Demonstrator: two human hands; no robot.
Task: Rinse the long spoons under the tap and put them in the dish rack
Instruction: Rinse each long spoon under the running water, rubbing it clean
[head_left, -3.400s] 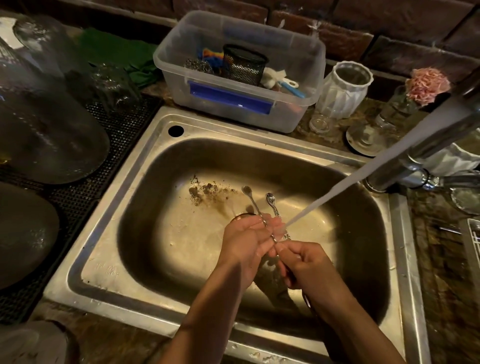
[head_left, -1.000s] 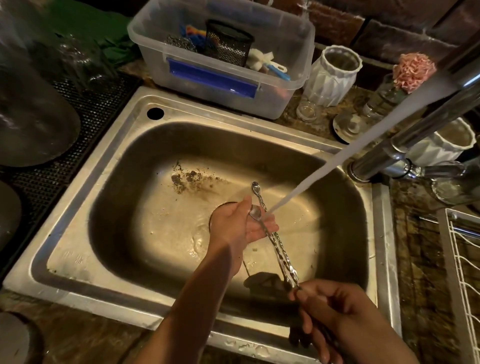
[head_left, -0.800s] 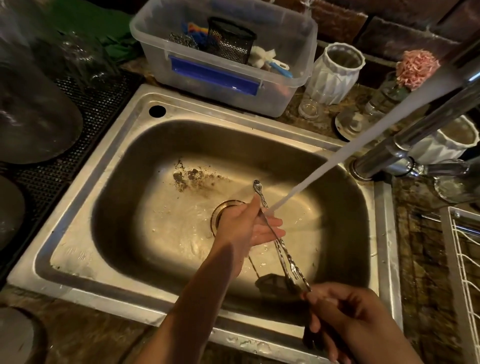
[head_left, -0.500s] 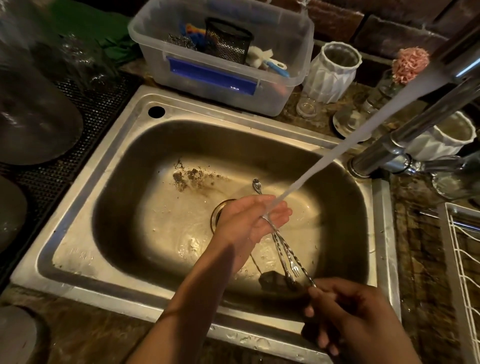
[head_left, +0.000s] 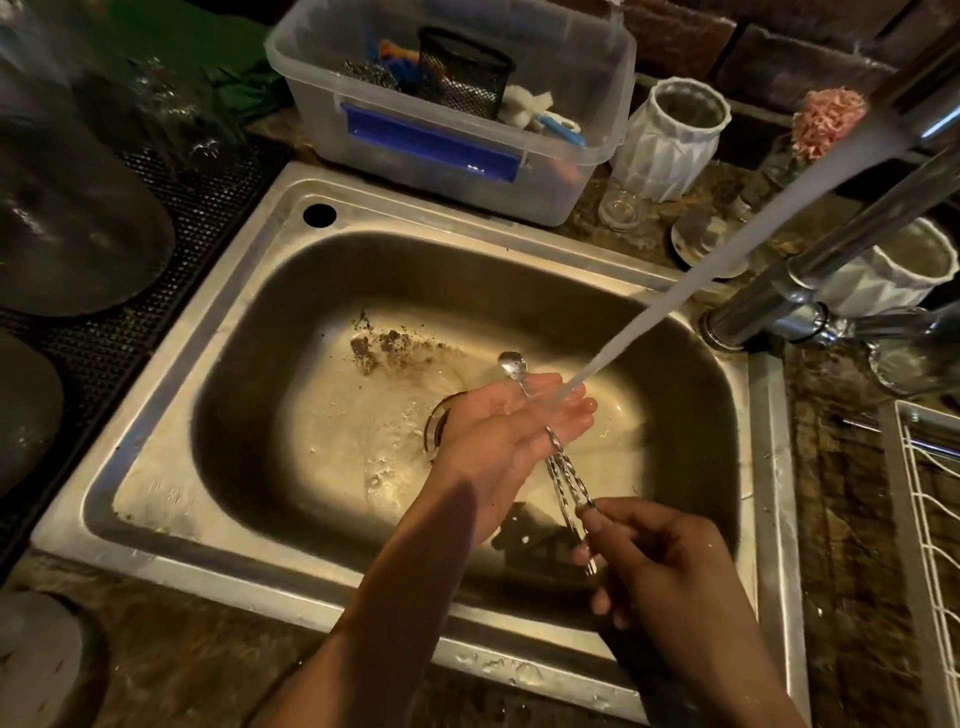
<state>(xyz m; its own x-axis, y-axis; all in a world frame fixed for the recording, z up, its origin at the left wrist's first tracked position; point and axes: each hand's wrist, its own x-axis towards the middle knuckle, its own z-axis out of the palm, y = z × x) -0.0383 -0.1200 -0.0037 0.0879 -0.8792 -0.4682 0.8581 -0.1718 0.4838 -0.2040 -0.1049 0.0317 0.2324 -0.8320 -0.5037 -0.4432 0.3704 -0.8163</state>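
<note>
Two long thin metal spoons (head_left: 565, 480) with twisted handles hang over the steel sink (head_left: 218, 332). My right hand (head_left: 660, 566) pinches their handle ends at the lower right. My left hand (head_left: 511, 431) lies flat and open, palm up, beneath the spoons' upper parts. One spoon bowl (head_left: 511, 364) sticks out past my left fingers. The tap (head_left: 810, 291) stands at the right, and its water stream (head_left: 675, 296) lands on my left fingers and the spoons. The white wire dish rack (head_left: 930, 519) shows at the right edge.
Brown grit lies on the sink floor near the drain (head_left: 439, 423). A clear plastic tub (head_left: 452, 104) of scrubbers stands behind the sink, with white ribbed cups (head_left: 670, 140) to its right. Dark plates (head_left: 72, 228) and glassware rest on a black mat at the left.
My left hand has opened and flattened under the spoons, moving right into the stream. My right hand has slid down the handles toward their ends.
</note>
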